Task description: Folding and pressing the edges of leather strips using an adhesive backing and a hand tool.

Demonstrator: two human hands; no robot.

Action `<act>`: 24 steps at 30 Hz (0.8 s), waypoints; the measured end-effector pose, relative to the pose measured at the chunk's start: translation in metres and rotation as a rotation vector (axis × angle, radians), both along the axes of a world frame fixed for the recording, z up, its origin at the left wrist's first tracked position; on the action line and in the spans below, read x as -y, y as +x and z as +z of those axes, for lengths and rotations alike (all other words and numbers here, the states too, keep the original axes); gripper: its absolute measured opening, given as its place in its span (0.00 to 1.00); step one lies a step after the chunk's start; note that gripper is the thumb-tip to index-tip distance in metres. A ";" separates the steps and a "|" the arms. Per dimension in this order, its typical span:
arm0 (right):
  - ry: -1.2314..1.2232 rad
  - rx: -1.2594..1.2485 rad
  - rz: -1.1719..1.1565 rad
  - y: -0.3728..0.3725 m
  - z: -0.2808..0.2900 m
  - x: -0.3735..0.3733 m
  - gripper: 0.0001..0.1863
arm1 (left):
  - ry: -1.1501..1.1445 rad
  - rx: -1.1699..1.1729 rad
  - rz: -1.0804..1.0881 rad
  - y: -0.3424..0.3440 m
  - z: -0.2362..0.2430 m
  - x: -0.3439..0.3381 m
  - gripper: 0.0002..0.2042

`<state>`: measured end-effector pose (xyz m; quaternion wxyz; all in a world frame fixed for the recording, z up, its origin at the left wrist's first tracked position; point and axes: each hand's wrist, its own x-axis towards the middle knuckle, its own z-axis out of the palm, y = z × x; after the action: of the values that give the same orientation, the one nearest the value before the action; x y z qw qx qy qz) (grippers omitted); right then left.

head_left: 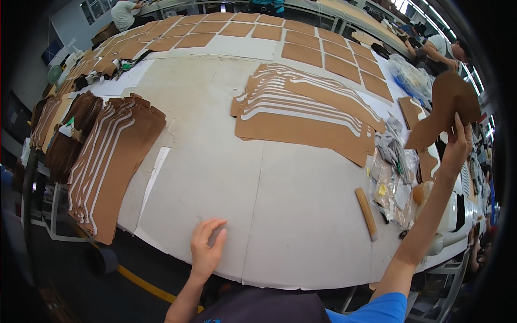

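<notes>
My right hand [458, 141] is raised at the far right with the arm stretched out. Its fingers grip a brown curved leather-like piece [442, 110], wide and rounded at the top and narrowing toward its lower left. Near the table's front edge, my left hand [207, 248] hovers or rests with fingers loosely bent and thumb apart, holding nothing. Ahead lies a fanned stack of brown panels with white wavy strips [301, 125] on the pale tabletop [215, 177]. Another stack of such striped panels [121, 156] hangs over the left edge.
Rows of flat brown pieces [302, 54] cover the far end. A tan bar [367, 214] lies right of centre, beside clear plastic bags [392, 183]. Dark brown bundled pieces [72, 137] sit at the left. Other people work at the far left and far right.
</notes>
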<state>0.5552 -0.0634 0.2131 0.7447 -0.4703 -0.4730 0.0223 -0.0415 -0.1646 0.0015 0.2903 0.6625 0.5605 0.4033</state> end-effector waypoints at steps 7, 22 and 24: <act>-0.510 0.474 0.218 -0.261 -0.093 0.078 0.12 | -0.698 0.716 -0.541 0.021 0.001 -0.048 0.38; -0.788 0.741 0.855 -0.332 -0.200 0.022 0.24 | -0.628 0.127 -0.403 -0.059 0.022 -0.054 0.20; -0.933 0.733 0.843 -0.296 -0.195 0.017 0.22 | -0.475 0.063 -0.326 -0.084 0.024 -0.060 0.17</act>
<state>0.2591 -0.0803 0.0181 0.1883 -0.4939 -0.7743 0.3478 -0.1257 -0.1042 0.0251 0.5158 0.6444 0.5159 0.2291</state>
